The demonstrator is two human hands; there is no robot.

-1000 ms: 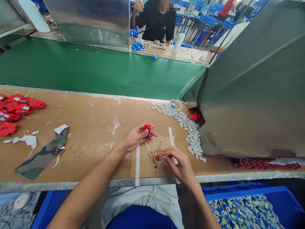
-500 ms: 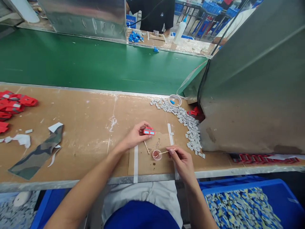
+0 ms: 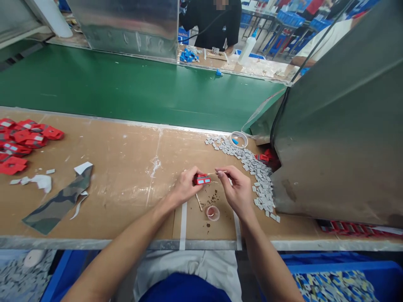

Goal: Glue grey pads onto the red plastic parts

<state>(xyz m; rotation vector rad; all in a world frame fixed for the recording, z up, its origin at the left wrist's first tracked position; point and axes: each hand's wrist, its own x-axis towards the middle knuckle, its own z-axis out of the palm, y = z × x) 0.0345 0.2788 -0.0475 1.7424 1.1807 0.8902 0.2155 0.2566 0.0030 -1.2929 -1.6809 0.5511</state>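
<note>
My left hand (image 3: 186,184) is closed around a small red plastic toy part (image 3: 202,179) with two pale rectangles on its near face. Between the fingertips of my right hand (image 3: 235,188) is a thin cotton swab (image 3: 213,173), its far end at the right side of the red part; whether it touches cannot be told. Below both hands stands a small clear cup (image 3: 212,213) with reddish liquid inside. Another cotton swab (image 3: 199,202) lies left of the cup, and dark drops spot the cardboard around it.
Small grey tiles (image 3: 261,180) spread along the right, with a tape roll (image 3: 239,139) at their far end. Red parts (image 3: 28,138) are heaped at left near a camouflage strip (image 3: 59,201). Beyond runs a green belt (image 3: 126,88); a metal panel (image 3: 340,138) bounds the right. A co-worker (image 3: 217,25) sits opposite.
My right hand has lifted the swab out of the cup and brought it up to the red part. My left hand still holds that part. The camera view has shifted slightly.
</note>
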